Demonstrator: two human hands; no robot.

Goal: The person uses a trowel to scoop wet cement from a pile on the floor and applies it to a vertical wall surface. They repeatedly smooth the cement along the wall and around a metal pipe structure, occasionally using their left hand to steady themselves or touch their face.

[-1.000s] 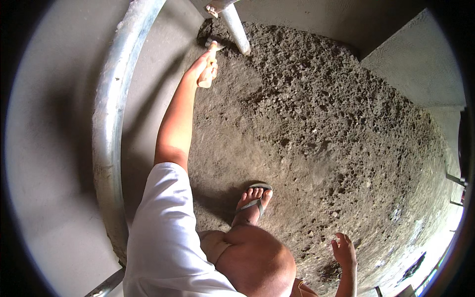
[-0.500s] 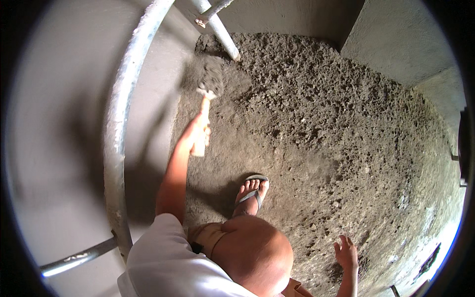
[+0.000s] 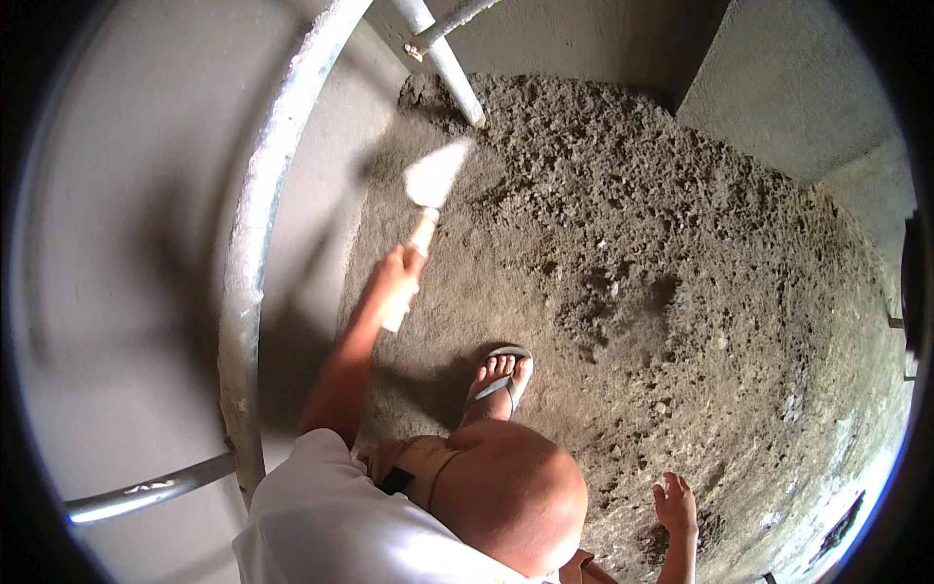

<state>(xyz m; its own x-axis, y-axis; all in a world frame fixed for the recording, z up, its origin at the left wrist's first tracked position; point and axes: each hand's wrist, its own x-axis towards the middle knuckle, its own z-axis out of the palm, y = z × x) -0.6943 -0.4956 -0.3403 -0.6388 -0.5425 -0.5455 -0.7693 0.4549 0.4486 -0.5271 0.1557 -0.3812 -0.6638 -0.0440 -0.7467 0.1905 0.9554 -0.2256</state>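
Note:
My left hand (image 3: 391, 280) is closed around the pale handle of a trowel (image 3: 436, 175). The trowel's broad blade shines bright, with no heap of mix on it, and it hovers or rests over the grey floor mix at the far left; I cannot tell whether it touches. Rough, crumbly mortar-like mix (image 3: 584, 185) spreads to the right of the blade, smoother near my foot. My right hand (image 3: 676, 503) is apart from any tool at the lower right, low over the rough ground, its fingers loosely spread.
A whitish metal pipe frame (image 3: 255, 224) stands along the left wall (image 3: 126, 195). One thinner pipe leg (image 3: 452, 78) comes down at the far corner, close to the blade. My sandalled foot (image 3: 498, 382) is planted in the middle. Grey walls (image 3: 788, 88) close off the far right.
The dark heap of mix on the trowel is gone, leaving the blade bare. My left hand has drawn slightly nearer. Loose lumps now show on the ground right of centre.

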